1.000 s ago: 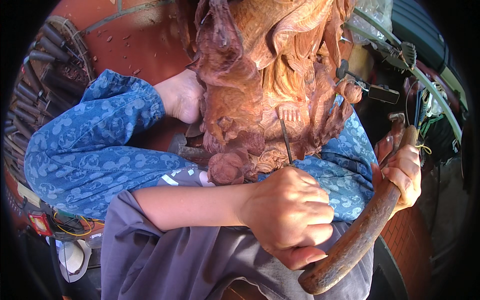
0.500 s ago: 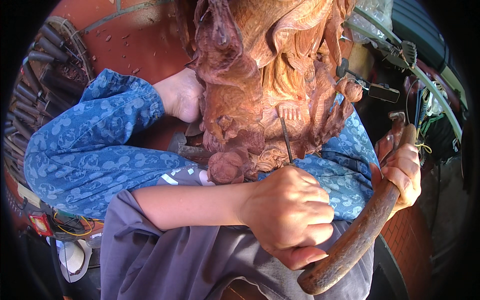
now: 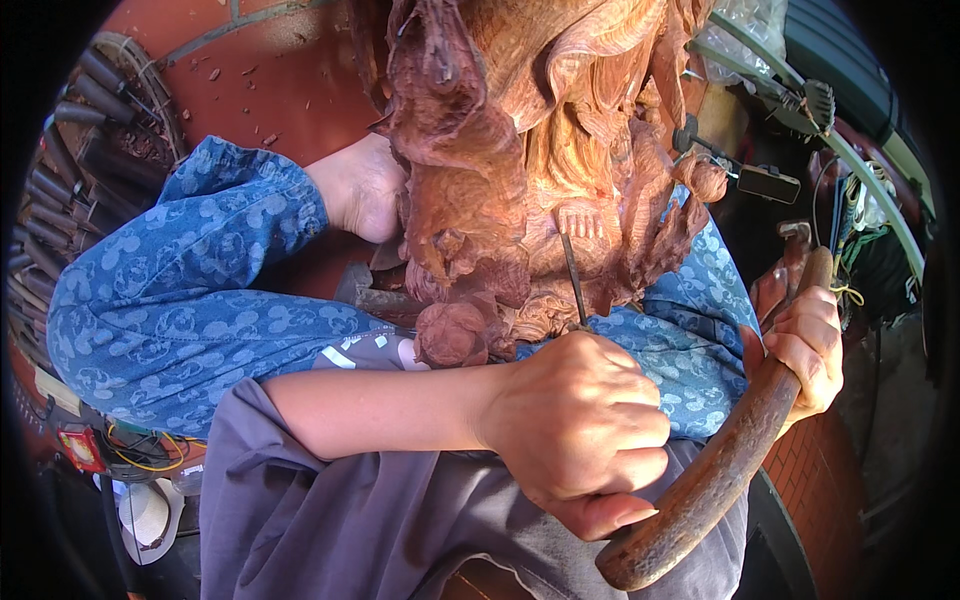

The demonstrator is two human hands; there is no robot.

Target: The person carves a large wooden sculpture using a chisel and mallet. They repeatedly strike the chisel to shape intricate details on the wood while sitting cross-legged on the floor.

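Between my legs stands a large reddish-brown wood carving point(image 3: 455, 190) with flowing folds and a small carved foot point(image 3: 582, 222). My left hand point(image 3: 580, 430) is closed in a fist around a carving chisel point(image 3: 574, 282); its handle is hidden inside the fist. The thin dark blade runs up from the fist, and its tip meets the wood just under the carved toes. Over on the right, my right hand point(image 3: 808, 345) wraps round the upper part of a curved wooden mallet point(image 3: 700, 485). The mallet's thick lower end lies beside my left thumb; I cannot tell whether they touch.
Many dark-handled tools point(image 3: 105, 150) fill a round basket at the left. Wood chips lie on the red tiled floor point(image 3: 270, 90). A phone point(image 3: 768, 184) on a holder, a toothed clamp point(image 3: 818, 108) and cords are at the right. A white hat point(image 3: 148, 518) sits lower left.
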